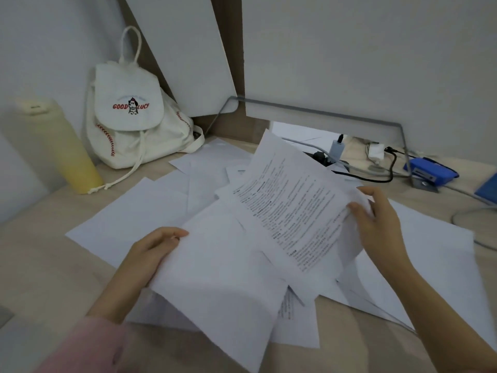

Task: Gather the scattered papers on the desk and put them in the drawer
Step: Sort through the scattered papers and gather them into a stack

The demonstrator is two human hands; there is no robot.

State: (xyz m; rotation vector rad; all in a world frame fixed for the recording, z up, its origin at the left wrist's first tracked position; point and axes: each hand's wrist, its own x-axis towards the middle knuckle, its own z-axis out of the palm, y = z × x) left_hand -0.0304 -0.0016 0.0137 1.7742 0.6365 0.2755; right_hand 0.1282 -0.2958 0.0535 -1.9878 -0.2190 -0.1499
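Observation:
Several white papers [139, 211] lie scattered and overlapping across the light wooden desk [40, 265]. My left hand [150, 251] grips the left edge of a loose bundle of blank sheets [223, 265] lifted off the desk. My right hand [376, 224] pinches the right edge of a printed sheet [293, 208] that lies on top of the bundle and tilts up toward the back. More sheets [435, 254] lie flat under and to the right of my right hand. No drawer is in view.
A white drawstring backpack [129, 117] leans in the back left corner beside a yellow bottle [64, 152]. At the back right lie a power strip with plugs and cables [338, 157] and a blue object [430, 170]. A grey metal frame [400, 135] stands there.

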